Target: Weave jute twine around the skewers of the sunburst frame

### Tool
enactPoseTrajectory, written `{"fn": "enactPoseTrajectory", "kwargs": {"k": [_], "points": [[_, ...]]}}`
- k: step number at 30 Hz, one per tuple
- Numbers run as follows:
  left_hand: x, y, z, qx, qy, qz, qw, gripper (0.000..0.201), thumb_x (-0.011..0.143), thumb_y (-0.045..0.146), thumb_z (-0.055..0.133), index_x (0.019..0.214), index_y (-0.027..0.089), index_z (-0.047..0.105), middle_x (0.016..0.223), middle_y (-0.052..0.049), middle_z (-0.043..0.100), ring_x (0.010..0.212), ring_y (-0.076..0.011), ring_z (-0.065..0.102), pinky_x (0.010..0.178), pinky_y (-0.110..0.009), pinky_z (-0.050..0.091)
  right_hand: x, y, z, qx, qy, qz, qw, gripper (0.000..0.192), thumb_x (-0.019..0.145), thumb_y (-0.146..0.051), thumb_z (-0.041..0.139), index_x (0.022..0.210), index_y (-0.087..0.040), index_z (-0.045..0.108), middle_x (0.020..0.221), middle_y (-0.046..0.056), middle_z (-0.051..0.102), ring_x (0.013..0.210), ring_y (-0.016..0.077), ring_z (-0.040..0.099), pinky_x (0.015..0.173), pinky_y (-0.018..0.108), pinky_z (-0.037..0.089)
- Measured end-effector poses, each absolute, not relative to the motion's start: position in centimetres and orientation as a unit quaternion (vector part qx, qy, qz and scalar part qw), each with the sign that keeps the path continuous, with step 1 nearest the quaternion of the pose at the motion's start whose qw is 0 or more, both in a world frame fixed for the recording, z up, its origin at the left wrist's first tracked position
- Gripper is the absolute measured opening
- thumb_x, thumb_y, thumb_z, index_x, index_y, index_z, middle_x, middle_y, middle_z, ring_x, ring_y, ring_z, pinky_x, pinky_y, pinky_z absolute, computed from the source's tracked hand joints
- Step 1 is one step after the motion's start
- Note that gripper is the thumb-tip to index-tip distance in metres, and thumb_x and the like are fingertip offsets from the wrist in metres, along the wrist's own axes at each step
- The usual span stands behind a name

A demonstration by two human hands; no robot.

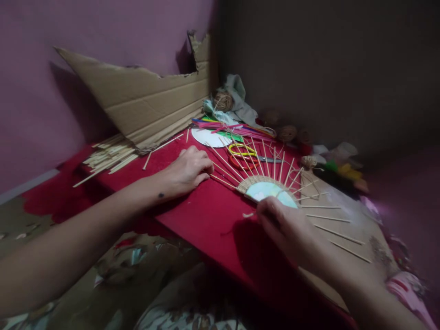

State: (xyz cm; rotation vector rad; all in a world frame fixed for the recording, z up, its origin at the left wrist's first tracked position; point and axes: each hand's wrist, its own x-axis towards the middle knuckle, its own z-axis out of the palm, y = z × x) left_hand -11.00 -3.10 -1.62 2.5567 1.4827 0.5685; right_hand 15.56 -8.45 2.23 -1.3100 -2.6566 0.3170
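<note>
A fan-shaped piece lies on the red cloth: thin wooden sticks (pixel 274 160) spread out from a woven twine band (pixel 252 182) around a pale half disc (pixel 263 190). My left hand (pixel 194 169) rests at the left end of the sticks, fingers curled closed around the tip of the outermost ones. At the disc's lower edge, my right hand (pixel 285 222) is closed in a pinch; what sits between its fingers is hidden. A short twine scrap (pixel 248 215) lies just left of it. Scissors (pixel 242 156) with yellow and red handles lie under the sticks.
Cardboard (pixel 147 101) leans on the wall at the back left, with a pile of loose sticks (pixel 112 153) beside it. Behind the fan are a white disc (pixel 211 137), coloured strips (pixel 237 128) and a twine ball (pixel 223 100). Brown board (pixel 357 220) lies beneath the right side.
</note>
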Motion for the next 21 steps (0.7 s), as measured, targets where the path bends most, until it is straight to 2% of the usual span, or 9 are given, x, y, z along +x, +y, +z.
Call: {"fn": "enactPoseTrajectory", "kwargs": {"k": [6, 9, 16, 21], "points": [[-10.1, -3.1, -1.3, 0.842, 0.509, 0.174, 0.046, 0.017, 0.086, 0.022, 0.048, 0.079, 0.018, 0.063, 0.086, -0.007, 0.060, 0.086, -0.0213, 0.046, 0.079, -0.037, 0.036, 11.9, -5.3, 3.7, -0.394, -0.903, 0.091, 0.148, 0.014, 0.088, -0.015, 0.047, 0.088, -0.017, 0.061, 0.081, 0.005, 0.067, 0.073, 0.0151, 0.060, 0.066, 0.028, 0.043], [-10.0, -3.0, -1.3, 0.842, 0.510, 0.168, 0.048, 0.017, 0.087, 0.023, 0.049, 0.080, 0.017, 0.063, 0.087, -0.007, 0.060, 0.086, -0.0214, 0.046, 0.078, -0.037, 0.035, 10.3, -3.9, 3.7, -0.378, -0.907, 0.096, 0.159, 0.015, 0.085, -0.012, 0.051, 0.083, -0.015, 0.066, 0.082, 0.005, 0.068, 0.075, 0.0150, 0.062, 0.071, 0.028, 0.045], [-10.1, -2.9, -1.5, 0.846, 0.500, 0.181, 0.036, 0.014, 0.087, 0.021, 0.051, 0.077, 0.015, 0.059, 0.083, -0.006, 0.059, 0.083, -0.0202, 0.045, 0.075, -0.035, 0.031, 8.5, -2.3, 2.6, -0.390, -0.903, 0.093, 0.157, 0.017, 0.084, -0.015, 0.057, 0.081, -0.019, 0.074, 0.081, 0.005, 0.068, 0.075, 0.0156, 0.063, 0.071, 0.028, 0.047], [-10.2, -2.8, -1.6, 0.851, 0.490, 0.182, 0.043, 0.010, 0.087, 0.017, 0.049, 0.080, 0.015, 0.056, 0.082, -0.005, 0.058, 0.080, -0.0181, 0.046, 0.073, -0.033, 0.031, 8.4, -1.6, 2.2, -0.404, -0.880, 0.150, 0.199, 0.013, 0.079, -0.014, 0.062, 0.080, -0.017, 0.074, 0.080, 0.005, 0.070, 0.072, 0.0162, 0.063, 0.069, 0.029, 0.047]]}}
